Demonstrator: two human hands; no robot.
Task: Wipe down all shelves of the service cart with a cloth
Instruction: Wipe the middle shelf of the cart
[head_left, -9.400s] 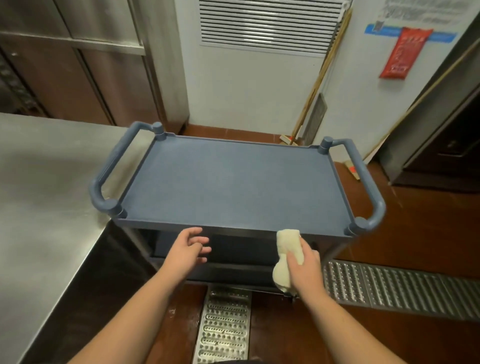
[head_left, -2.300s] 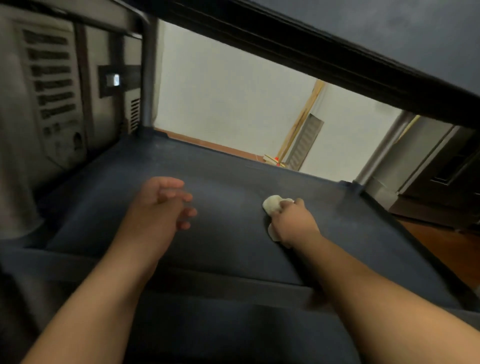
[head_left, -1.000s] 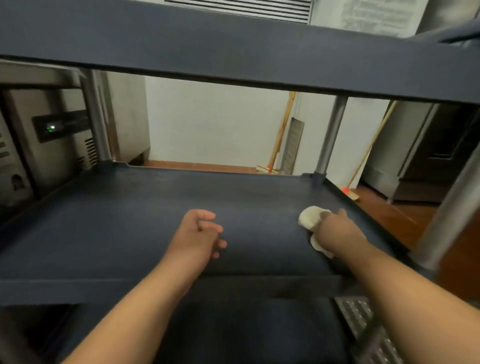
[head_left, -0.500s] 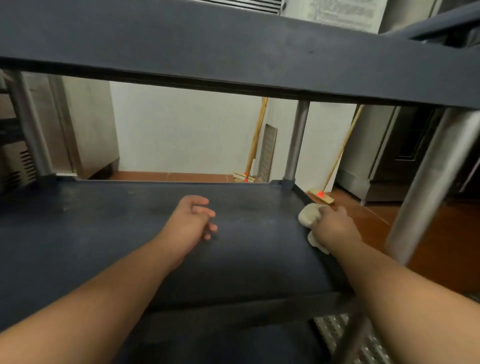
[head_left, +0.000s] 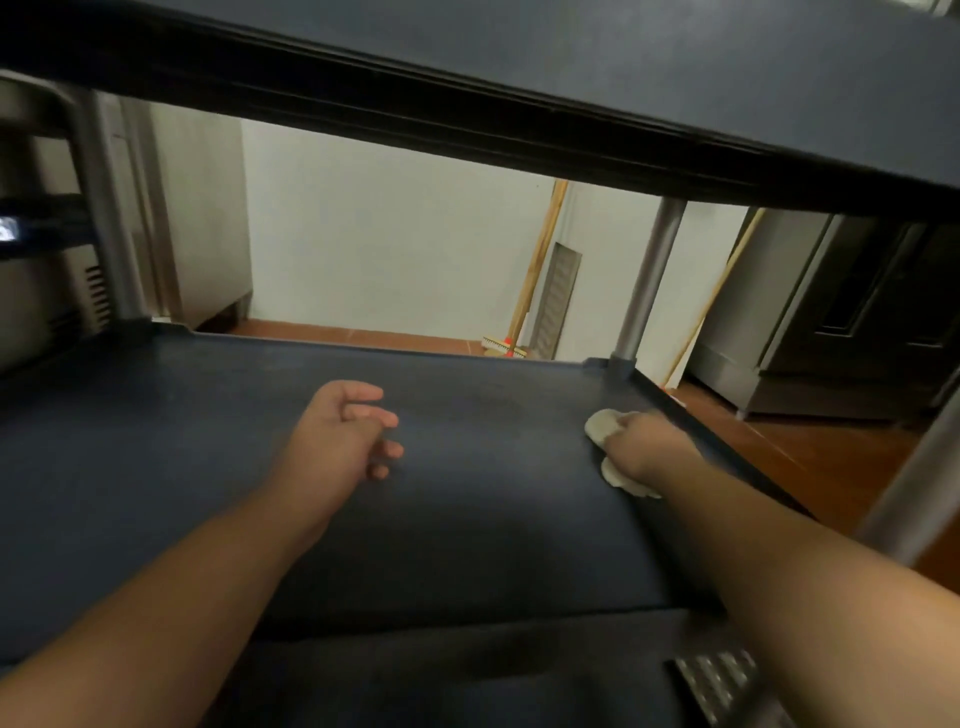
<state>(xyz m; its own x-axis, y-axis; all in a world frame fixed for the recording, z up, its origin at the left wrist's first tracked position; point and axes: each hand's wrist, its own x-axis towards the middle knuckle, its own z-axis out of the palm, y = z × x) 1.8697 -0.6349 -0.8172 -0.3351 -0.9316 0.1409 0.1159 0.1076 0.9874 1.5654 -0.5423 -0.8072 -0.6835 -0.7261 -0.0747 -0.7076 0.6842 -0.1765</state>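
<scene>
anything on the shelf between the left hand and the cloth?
Nothing. In the head view, only bare dark shelf runs from the left hand to the cloth, which the right hand holds near the shelf's right edge.

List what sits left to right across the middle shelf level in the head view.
Left rear cart post → left hand, open above the shelf → cloth → right hand gripping it → right rear post → near right post.

Ahead of you stands a white wall (head_left: 395, 244); wooden broom handles (head_left: 540, 260) lean on it above a red-brown tiled floor (head_left: 810, 447).
</scene>
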